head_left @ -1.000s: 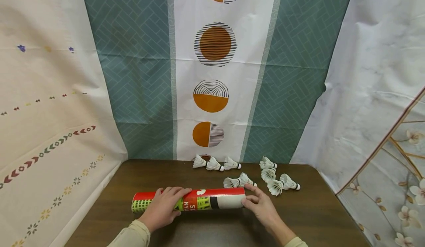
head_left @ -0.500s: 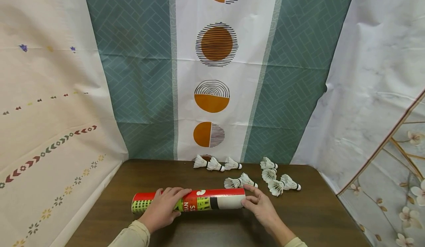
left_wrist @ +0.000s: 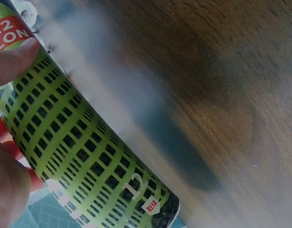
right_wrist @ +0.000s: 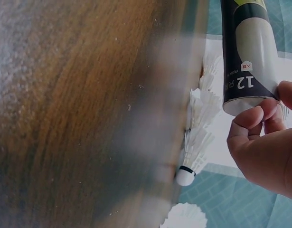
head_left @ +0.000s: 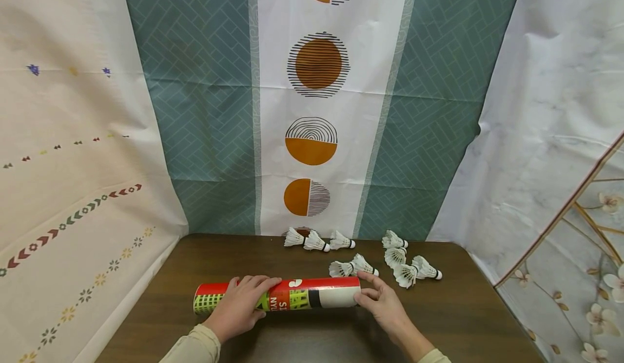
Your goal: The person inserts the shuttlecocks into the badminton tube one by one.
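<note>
Nine shuttles point(head_left: 362, 264) are out, lower centre-right, any left inside unseen; our left hand point(head_left: 239, 304) curls round the tube point(head_left: 298, 296), our right hand point(head_left: 384, 302) pinches its end.

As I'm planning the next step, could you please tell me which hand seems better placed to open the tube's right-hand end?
Probably the right hand: it touches the tube at that end, while the left hand holds it nearer the other end.
</note>
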Motion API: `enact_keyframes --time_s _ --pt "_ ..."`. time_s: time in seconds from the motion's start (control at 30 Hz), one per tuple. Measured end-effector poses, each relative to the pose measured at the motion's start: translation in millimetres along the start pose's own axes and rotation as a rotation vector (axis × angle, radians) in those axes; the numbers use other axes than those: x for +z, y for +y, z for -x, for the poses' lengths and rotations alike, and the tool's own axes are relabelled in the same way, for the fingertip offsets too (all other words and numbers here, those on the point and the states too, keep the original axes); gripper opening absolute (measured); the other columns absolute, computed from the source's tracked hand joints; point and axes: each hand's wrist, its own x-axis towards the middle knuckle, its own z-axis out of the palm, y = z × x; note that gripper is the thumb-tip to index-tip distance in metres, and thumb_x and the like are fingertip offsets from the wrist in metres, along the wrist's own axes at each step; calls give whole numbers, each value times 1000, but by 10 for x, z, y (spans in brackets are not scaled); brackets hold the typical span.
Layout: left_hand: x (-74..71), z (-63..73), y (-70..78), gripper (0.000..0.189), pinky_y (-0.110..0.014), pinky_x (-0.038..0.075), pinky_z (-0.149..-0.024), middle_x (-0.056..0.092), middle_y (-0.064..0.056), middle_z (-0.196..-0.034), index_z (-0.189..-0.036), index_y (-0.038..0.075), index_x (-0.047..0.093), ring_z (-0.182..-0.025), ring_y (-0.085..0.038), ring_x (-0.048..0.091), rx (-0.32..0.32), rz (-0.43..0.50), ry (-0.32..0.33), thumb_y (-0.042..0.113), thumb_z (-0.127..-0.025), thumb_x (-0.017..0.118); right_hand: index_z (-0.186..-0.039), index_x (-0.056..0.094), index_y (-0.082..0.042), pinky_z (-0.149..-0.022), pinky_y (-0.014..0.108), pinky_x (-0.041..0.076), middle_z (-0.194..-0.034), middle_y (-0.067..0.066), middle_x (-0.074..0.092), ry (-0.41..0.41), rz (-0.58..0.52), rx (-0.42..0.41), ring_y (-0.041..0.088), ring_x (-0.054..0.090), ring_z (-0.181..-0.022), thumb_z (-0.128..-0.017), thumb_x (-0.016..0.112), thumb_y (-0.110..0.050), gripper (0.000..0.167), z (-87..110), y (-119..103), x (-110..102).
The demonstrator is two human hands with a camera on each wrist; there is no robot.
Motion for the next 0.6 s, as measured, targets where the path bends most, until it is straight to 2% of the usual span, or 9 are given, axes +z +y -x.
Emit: enact_keyframes --time_s 0.27,0.6 --pt "24 2 -10 85 -72 45 -107 66 0 -141 -153 31 55 -130 -28 62 3 4 -8 22 -79 96 -158 45 -1 -87 34 56 -120 17 78 15 18 15 16 71 -104 -99 76 -15 69 -6 6 -17" --pt "23 -16 -10 85 -74 43 -109 66 0 -141 -153 30 55 -132 -29 61 -9 16 -16 23 -79 96 -158 46 -1 -82 32 53 -119 16 78 37 24 23 15 69 -100 -99 76 -16 69 -18 9 -25"
